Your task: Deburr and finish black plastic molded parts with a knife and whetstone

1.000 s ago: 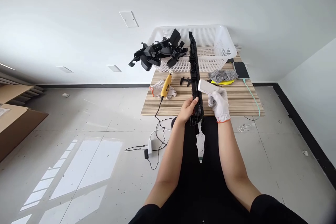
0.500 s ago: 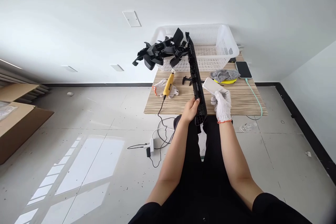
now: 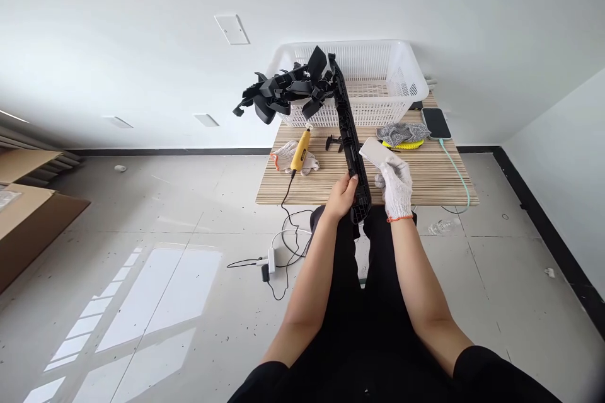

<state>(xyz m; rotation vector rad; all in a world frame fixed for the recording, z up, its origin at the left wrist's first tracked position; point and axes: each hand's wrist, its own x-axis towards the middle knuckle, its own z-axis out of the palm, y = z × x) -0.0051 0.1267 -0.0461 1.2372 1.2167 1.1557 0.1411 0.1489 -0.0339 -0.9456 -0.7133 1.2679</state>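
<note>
My bare left hand grips the lower part of a long black plastic part, which stands tilted over the table's front edge. Several angular black pieces spread leftward from its upper end, in front of the basket. My right hand, in a white knitted glove with an orange cuff, pinches a flat white rectangular piece. That piece's left end is right beside the black part; whether they touch I cannot tell.
A white basket stands at the back of the wooden table. A yellow corded tool lies on a glove. Black calipers, a grey glove and a phone lie nearby.
The view has shifted slightly, moving the whole scene a little left and up. The white piece's left end is nearer the black part. Both hands keep their holds.
</note>
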